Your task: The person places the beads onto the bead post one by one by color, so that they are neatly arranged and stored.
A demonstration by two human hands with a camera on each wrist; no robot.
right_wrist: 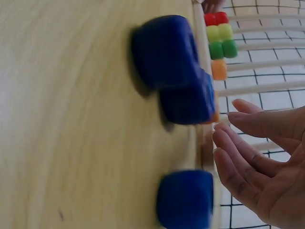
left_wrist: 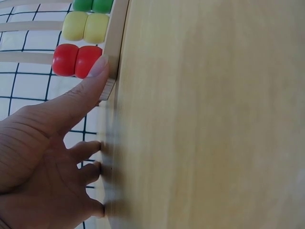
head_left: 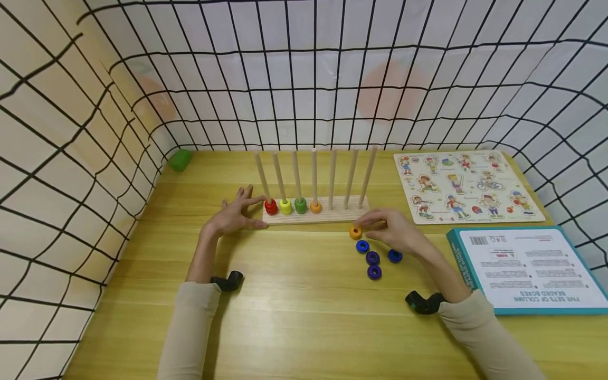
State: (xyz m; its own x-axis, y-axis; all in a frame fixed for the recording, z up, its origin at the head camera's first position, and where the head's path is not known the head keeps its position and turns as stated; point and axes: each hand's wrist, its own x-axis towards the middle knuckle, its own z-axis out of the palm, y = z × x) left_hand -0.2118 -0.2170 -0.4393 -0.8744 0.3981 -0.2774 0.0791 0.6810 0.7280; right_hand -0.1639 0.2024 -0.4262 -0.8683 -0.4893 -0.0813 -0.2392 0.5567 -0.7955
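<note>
A wooden peg stand (head_left: pixel 328 215) carries several upright pegs. Two red beads (left_wrist: pixel 76 61), two yellow beads (left_wrist: pixel 86 27), two green beads (right_wrist: pixel 223 48) and one orange bead (head_left: pixel 315 207) are threaded on its left pegs. My left hand (head_left: pixel 234 214) holds the stand's left end between thumb and index finger, its other fingers spread on the table. My right hand (head_left: pixel 391 229) has its thumb and fingertips apart, right beside a loose orange bead (head_left: pixel 355 233). Two blue beads (head_left: pixel 362 246) and two dark purple beads (head_left: pixel 374 272) lie around that hand.
A picture puzzle board (head_left: pixel 467 187) lies at the back right. In front of it is a teal-edged box (head_left: pixel 527 269) with printed text. A green block (head_left: pixel 180 160) sits in the far left corner. Black netting (head_left: pixel 294 68) surrounds the wooden table (head_left: pixel 294 316).
</note>
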